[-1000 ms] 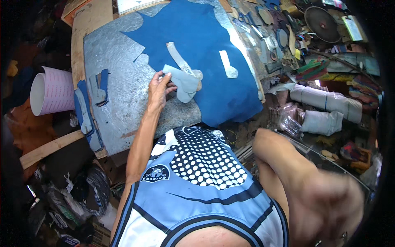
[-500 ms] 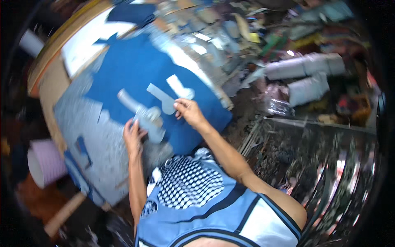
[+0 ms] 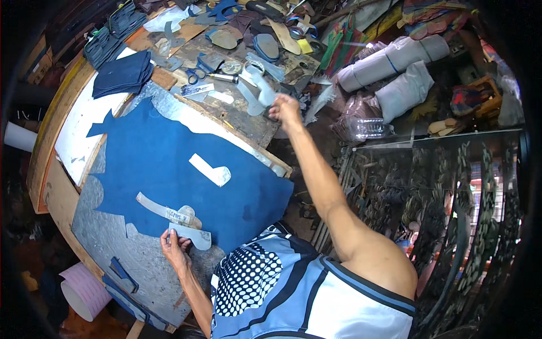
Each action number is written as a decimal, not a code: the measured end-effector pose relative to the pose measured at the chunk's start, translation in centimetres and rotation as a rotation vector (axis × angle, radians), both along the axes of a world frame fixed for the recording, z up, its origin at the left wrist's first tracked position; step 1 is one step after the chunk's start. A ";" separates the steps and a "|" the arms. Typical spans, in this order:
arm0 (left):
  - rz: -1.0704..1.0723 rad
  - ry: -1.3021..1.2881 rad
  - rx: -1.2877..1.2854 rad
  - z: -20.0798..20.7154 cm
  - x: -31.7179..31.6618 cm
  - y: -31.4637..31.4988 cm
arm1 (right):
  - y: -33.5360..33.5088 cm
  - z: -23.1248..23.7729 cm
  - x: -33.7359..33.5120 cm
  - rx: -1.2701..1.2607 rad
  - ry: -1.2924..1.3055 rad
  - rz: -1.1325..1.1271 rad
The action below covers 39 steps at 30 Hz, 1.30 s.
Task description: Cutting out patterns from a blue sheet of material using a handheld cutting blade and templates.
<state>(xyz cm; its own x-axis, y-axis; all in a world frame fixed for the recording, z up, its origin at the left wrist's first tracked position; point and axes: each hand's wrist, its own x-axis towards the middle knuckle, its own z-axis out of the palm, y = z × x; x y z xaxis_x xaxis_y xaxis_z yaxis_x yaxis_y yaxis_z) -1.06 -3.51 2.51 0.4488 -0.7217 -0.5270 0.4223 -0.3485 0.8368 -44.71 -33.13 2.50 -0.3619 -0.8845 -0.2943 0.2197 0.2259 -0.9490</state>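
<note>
Right hand (image 3: 287, 111) has moved since the earlier frame, off the blue sheet (image 3: 164, 152) to the cluttered surface (image 3: 248, 125). Left to right: blue strips (image 3: 124, 275) left of left hand (image 3: 177, 253); left hand pinches grey template (image 3: 197, 236) at sheet's near edge; pale template (image 3: 210, 170) lies between hands; right hand seems to grip second template (image 3: 264, 93) by its end. Strips look cut already; most of sheet apparently uncut.
</note>
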 end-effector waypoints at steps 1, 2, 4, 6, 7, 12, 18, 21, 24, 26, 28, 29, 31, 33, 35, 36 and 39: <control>0.014 0.016 0.012 0.1 -0.1 0.0 | -1.7 -0.1 -1.9 -0.006 0.023 -0.040; 0.031 0.019 0.014 0.0 0.0 0.2 | -3.6 0.1 -3.1 -0.020 0.029 -0.082; 0.047 0.014 0.021 0.3 -0.3 0.2 | -7.1 0.3 -6.6 -0.019 0.092 -0.121; 0.053 0.022 0.045 0.7 -0.3 0.0 | -10.4 0.5 -9.5 0.043 0.194 -0.111; 0.054 0.017 0.047 0.9 -0.2 -0.1 | -11.5 0.6 -10.5 0.089 0.243 -0.112; 0.079 0.027 0.047 1.7 0.2 0.7 | -11.4 -1.4 -8.2 0.148 0.938 -0.211; 0.149 0.325 -0.129 3.2 -0.5 -1.5 | 3.6 2.2 4.7 -0.373 1.042 0.426; 0.083 0.393 -0.158 2.2 -0.7 -0.2 | 8.2 4.4 11.3 -0.269 1.178 0.644; -0.003 0.388 -0.049 1.8 -2.9 0.6 | 11.8 4.0 15.4 -0.293 1.312 0.814; 0.012 0.466 -0.126 2.3 -3.5 0.9 | 13.3 3.5 17.0 -0.317 1.511 0.844; -0.011 0.480 -0.168 1.9 -3.0 0.6 | 13.9 3.9 17.8 -0.240 1.572 0.862; -0.027 0.460 -0.171 1.8 -2.6 0.4 | 14.1 3.4 17.6 -0.226 1.580 0.854; -0.033 0.436 -0.169 1.6 -1.8 0.1 | 13.9 3.2 17.7 -0.119 1.534 0.829; 0.023 0.475 -0.203 1.2 -1.2 0.3 | 12.6 2.0 16.5 -0.132 1.330 0.814; 0.133 0.519 -0.243 1.0 -0.6 0.8 | 13.1 2.6 17.4 -0.024 0.701 0.807; 0.166 0.570 -0.266 1.0 0.0 1.4 | 14.2 3.8 18.3 0.062 0.519 0.807; 0.201 0.618 -0.273 2.2 1.5 2.5 | 20.2 7.7 22.9 0.134 0.231 0.800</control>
